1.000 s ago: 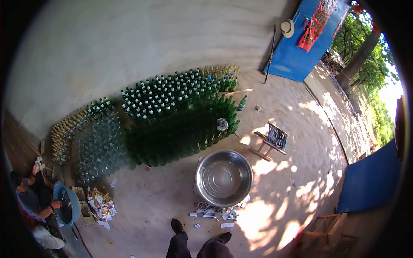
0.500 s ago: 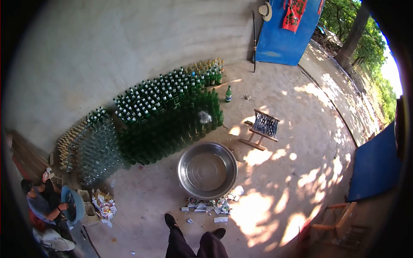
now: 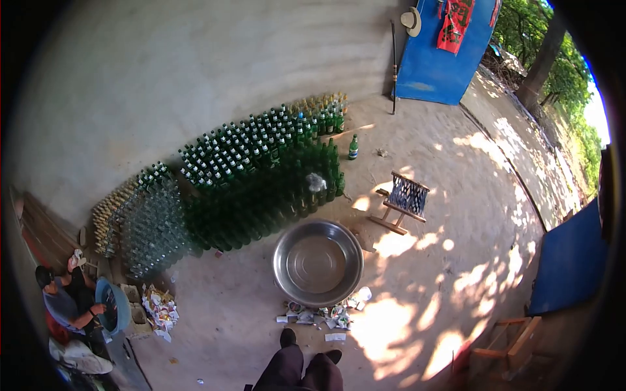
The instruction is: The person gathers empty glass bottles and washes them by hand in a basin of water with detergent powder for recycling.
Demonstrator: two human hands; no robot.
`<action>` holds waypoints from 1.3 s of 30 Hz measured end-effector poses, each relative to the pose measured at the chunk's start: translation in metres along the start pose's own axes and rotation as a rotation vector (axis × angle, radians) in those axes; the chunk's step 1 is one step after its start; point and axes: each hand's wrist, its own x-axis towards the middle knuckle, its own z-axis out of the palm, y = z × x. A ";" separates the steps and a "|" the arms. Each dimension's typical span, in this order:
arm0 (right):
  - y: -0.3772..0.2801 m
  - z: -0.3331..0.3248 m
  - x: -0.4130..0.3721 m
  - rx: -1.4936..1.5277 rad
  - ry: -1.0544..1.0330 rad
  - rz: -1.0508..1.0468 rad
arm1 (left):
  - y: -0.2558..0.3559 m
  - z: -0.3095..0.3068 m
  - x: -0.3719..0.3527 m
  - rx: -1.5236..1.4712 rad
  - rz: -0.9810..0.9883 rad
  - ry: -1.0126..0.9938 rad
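Note:
Neither of my hands shows in the head view; only my dark-trousered legs and dark shoes appear at the bottom. Just ahead of my feet a wide metal basin rests on the floor, with some liquid seeming to lie inside. Torn paper labels are heaped against its near side. Beyond it stand many green bottles in packed rows, some with white labels at the neck. Clear bottles fill the left end of the rows.
A folding stool and one lone green bottle stand to the right. At left a seated person works at a blue tub, near a paper pile. A wooden chair is at lower right; a blue door is behind.
My feet and legs have shifted, the left shoe moving right and closer to the other. The whole view has slid slightly right and down. The basin and bottles keep their places.

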 end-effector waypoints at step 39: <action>0.202 -0.161 -0.021 0.102 -0.237 0.162 | 0.181 0.222 -0.095 0.041 -0.217 -0.063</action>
